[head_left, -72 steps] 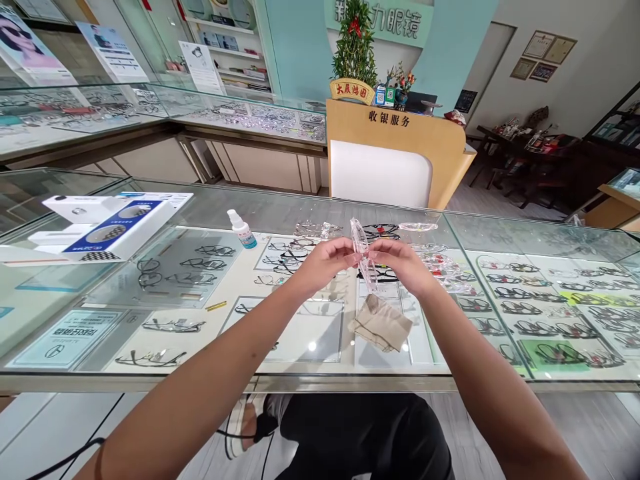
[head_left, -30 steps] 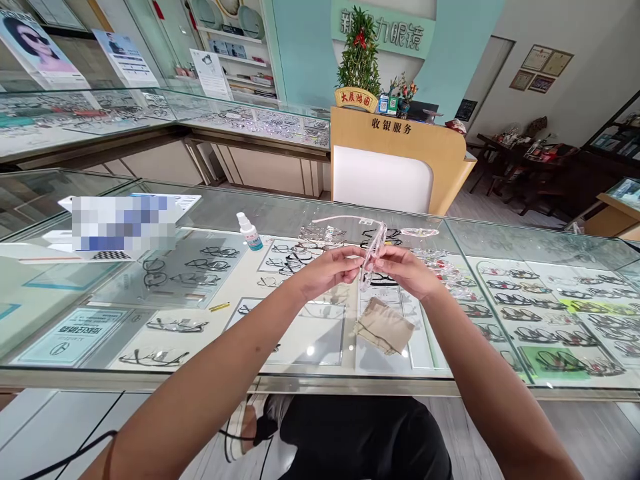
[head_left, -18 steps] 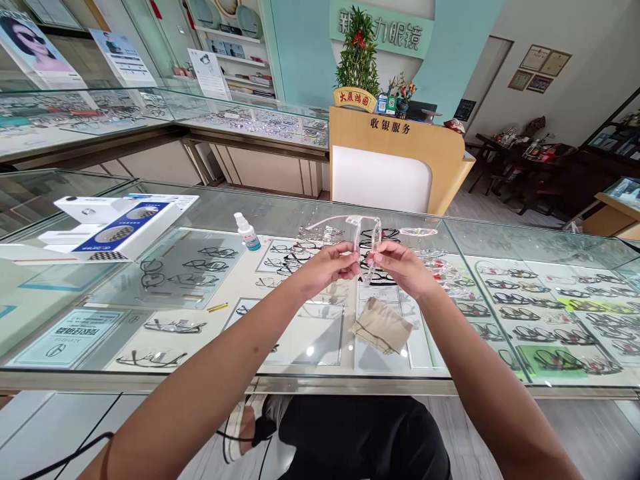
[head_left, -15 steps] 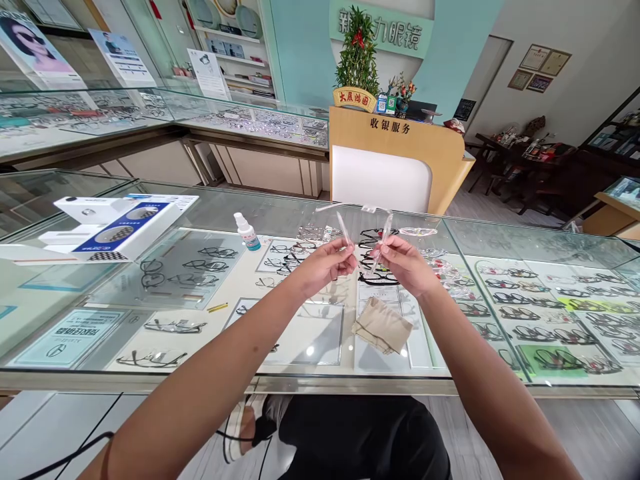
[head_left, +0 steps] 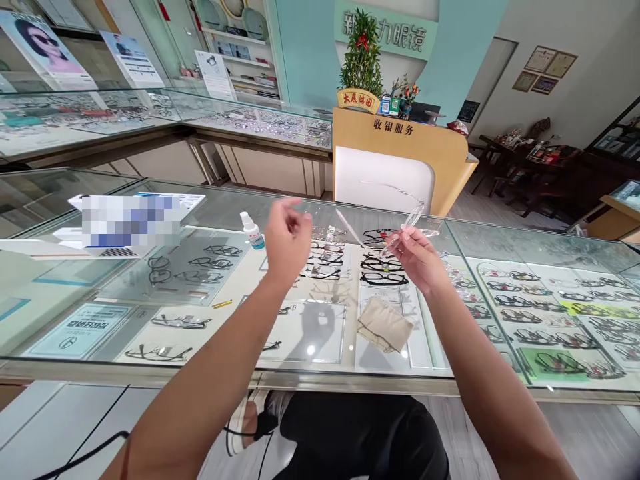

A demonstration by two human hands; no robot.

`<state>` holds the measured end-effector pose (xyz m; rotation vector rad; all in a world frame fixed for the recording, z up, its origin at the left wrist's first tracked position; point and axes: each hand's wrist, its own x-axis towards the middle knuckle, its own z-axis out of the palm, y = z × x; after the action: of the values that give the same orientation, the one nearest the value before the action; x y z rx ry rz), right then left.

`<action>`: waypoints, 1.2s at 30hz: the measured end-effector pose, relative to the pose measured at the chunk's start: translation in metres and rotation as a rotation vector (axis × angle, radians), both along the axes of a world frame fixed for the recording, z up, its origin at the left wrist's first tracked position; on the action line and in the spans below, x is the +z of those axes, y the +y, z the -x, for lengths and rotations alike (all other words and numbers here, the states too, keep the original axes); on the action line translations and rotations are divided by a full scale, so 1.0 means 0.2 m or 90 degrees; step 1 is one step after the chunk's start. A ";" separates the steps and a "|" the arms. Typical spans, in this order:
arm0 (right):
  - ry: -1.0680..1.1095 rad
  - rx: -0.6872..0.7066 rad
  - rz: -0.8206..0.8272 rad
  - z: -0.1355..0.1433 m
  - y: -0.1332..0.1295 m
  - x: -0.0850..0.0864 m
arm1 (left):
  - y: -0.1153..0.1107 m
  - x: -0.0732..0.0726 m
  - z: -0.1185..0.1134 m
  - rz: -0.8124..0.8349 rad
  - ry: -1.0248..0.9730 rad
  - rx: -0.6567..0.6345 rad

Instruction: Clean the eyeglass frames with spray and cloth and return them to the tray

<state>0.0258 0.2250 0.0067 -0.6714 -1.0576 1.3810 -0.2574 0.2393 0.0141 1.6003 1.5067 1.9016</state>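
Observation:
My right hand pinches a pair of clear-framed eyeglasses above the glass counter. One temple points up and to the left, and the other slants down toward the counter's middle. My left hand is raised in the air with its fingers loosely bent and apart, somewhat smeared by motion, and nothing shows in it. Close to its left stands a white spray bottle with blue liquid. A folded beige cloth lies on the counter glass below my right hand.
Under the glass counter top lie rows of eyeglass frames. An open white and blue box, partly pixelated, sits at the left. A small yellow stick lies nearer me. A wooden cashier desk stands beyond the counter.
My left hand has let go of the eyeglasses and moved left toward the spray bottle. My right hand keeps them, now turned with the front tilted up, and has shifted slightly right.

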 end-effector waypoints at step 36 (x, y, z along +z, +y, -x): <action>-0.029 -0.069 -0.042 -0.03 -0.03 0.07 | 0.31 -0.31 0.44 0.328 -0.017 0.272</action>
<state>0.0320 0.2180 0.0201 -0.7037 -1.0829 1.2372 -0.3447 0.3006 -0.0473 1.0835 2.2314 1.5054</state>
